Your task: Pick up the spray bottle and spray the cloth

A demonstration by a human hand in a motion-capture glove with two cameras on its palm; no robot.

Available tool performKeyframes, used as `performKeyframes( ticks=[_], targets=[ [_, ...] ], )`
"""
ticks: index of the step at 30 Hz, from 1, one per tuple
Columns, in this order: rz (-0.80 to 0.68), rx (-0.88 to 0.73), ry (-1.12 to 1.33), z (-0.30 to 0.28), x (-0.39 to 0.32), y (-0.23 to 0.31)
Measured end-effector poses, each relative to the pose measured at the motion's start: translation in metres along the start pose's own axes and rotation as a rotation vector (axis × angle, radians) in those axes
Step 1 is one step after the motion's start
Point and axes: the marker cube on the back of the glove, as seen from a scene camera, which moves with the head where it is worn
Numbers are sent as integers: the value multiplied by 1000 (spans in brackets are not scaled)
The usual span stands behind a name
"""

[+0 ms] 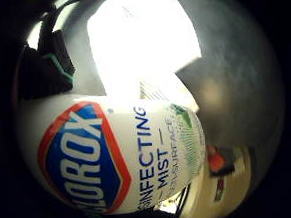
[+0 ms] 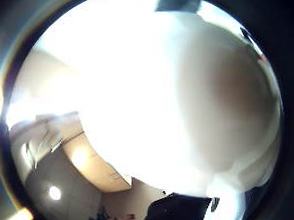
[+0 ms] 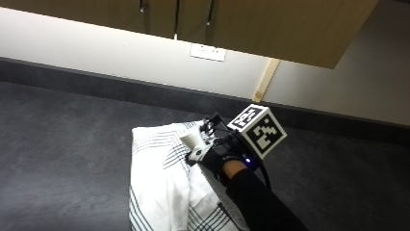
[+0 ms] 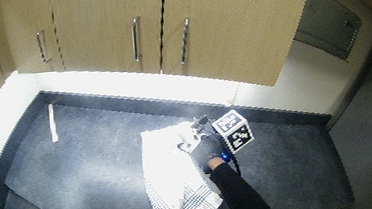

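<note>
- A white spray bottle [image 3: 192, 141] is held above the cloth [image 3: 157, 183] by the gloved right hand [image 3: 218, 155], whose fingers are curled round the bottle's body.
- In the outside view only a short white stretch of the bottle shows past the glove, over the end of the cloth nearest the wall.
- The bottle's long axis appears tilted away from upright, running from the hand out over the cloth; which end carries the nozzle cannot be told from the outside views.
- In the little finger side palm view the bottle [image 1: 113, 156] fills much of the picture, so it lies close against the palm; its label shows a red-and-blue badge and the words "INFECTING MIST" printed along the body's length.
- In the thumb side palm view a pale, rounded white surface, apparently the bottle [image 2: 187, 107], takes up most of the picture.
- The cloth is white with dark stripes and lies spread on the dark grey countertop [image 3: 64, 144], its long side running from the wall toward the counter's near edge.
- Wooden cabinets [image 4: 133, 28] hang on the wall above the countertop, beyond the cloth.
</note>
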Motion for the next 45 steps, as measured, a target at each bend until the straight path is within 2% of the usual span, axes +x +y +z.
performKeyframes(
  ticks=[4, 11, 19, 26, 38, 45],
  targets=[
    [244, -133, 151, 18, 23, -15],
    [527, -280, 269, 33, 62, -26],
    [521, -278, 247, 34, 73, -27],
    [307, -197, 130, 24, 56, -17],
    [-344, 208, -312, -13, 27, 29],
    [-641, 398, -547, -21, 22, 62]
  ],
)
